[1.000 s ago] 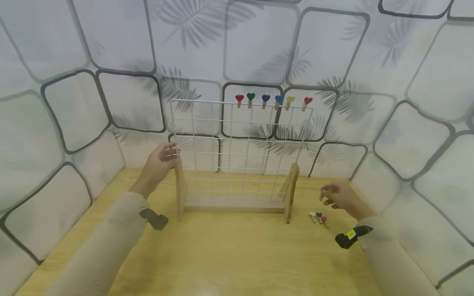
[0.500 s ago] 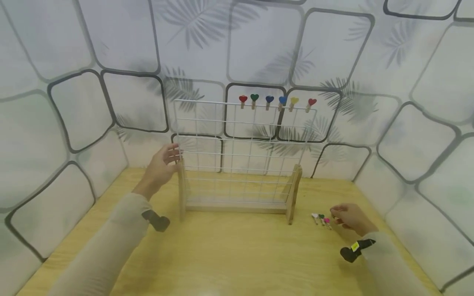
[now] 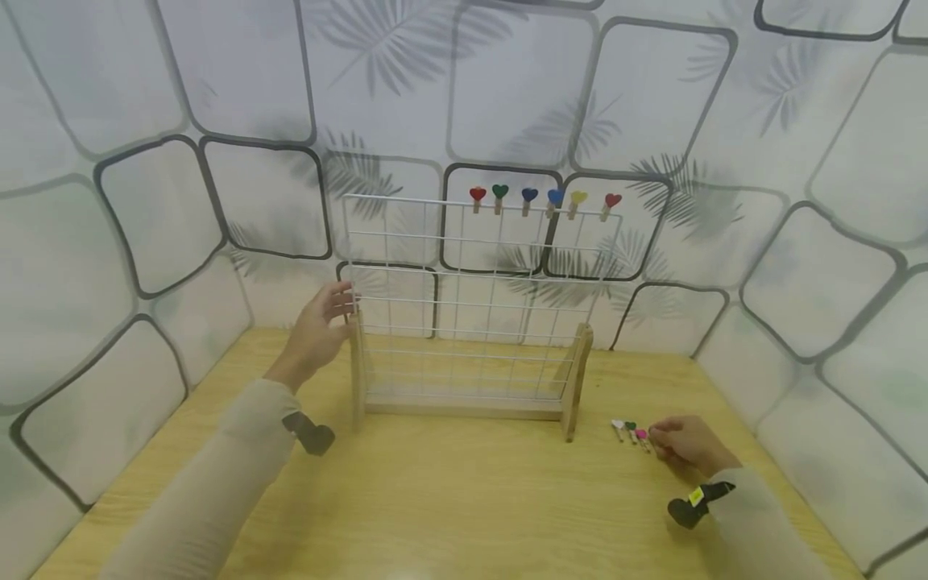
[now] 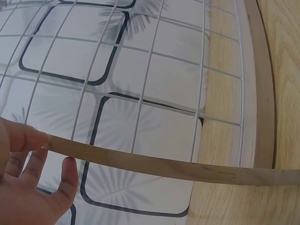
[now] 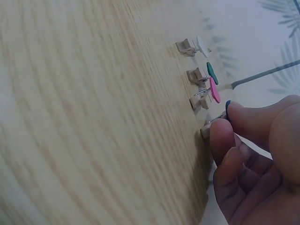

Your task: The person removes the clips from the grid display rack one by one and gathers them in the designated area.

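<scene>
From where I stand, it all comes down to the dark clip at the right end of the short row on the table. It sits between the right hand's thumb and forefinger, pinched close at the heart end, its wooden end down at the table and seemingly touching it. Just to its left lies the pink clip, then the green clip and the white clip. Those three lie with their hearts away from the person, wooden tails pointing back and a little rightward. The right hand is much the nearer one; the left hand is well off, across the rack, its thumb and fingers loosely bent about the top of the left post. I can't tell how firm that grip is.

A second ago the right hand was up in the air behind the row, a clip at its fingertips; now it has come down beside the pink one. The left hand hasn't left the post, and the same six clips line the rack's top wire.
</scene>
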`<state>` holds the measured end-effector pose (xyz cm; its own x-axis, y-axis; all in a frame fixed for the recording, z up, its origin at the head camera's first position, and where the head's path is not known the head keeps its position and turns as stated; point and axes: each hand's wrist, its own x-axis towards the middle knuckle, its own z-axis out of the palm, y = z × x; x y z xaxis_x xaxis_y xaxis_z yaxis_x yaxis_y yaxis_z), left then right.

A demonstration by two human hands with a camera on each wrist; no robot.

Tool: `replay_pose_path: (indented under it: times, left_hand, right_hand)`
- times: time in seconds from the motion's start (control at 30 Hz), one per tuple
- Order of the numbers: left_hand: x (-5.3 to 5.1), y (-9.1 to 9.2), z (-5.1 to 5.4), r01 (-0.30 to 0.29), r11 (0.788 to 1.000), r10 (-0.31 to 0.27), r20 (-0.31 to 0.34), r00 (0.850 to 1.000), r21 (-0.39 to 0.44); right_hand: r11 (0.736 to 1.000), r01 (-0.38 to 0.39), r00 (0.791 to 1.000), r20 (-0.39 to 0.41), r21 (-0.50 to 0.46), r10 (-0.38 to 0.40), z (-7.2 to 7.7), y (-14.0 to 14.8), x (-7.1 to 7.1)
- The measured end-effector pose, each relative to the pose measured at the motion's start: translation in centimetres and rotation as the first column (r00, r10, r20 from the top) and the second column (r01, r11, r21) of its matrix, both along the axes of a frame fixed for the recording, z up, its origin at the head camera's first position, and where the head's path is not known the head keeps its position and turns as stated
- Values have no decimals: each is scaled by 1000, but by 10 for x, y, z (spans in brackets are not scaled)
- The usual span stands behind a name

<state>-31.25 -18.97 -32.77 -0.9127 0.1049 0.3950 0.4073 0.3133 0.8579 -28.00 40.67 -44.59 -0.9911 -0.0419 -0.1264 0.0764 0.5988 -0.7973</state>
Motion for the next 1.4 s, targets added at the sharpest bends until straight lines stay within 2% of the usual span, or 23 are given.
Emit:
replay_pose_path:
  times: [0.27,0.5,0.67,0.77,0.9,1.03,1.23,1.4]
  left_hand:
    - [3,-1,-3,-52,998,52,-28,998,25]
    - [-5,4,-7,-65,998,66,-32,997,24]
    - [-6,4,-8,-89,996,89,-46,995,20]
    - [-5,5,-7,-95,995,96,-48,994,18]
    - [-3,6,-6,-106,994,106,-45,993,14]
    - [-2,6,-4,-103,995,104,-48,993,14]
    - [-1,5,-1,-92,995,93,-36,995,35]
    - [-1,9,0,-72,992,74,-13,997,107]
  right_hand:
    - [999,-11,1000,6,32,11,-3,-2,-2]
    - [996,-16,1000,-14,88,18,1,5,0]
    - [989,-8,997,-71,149,18,12,9,-2]
    - [993,4,997,-75,119,5,22,7,-2]
    - [1000,-18,998,-59,15,19,42,-3,-4]
    - [996,-61,995,-82,-68,55,71,-20,-8]
    - [981,-175,978,-126,-80,164,122,-49,-7]
    - [968,-238,960,-174,-80,221,170,-75,-1]
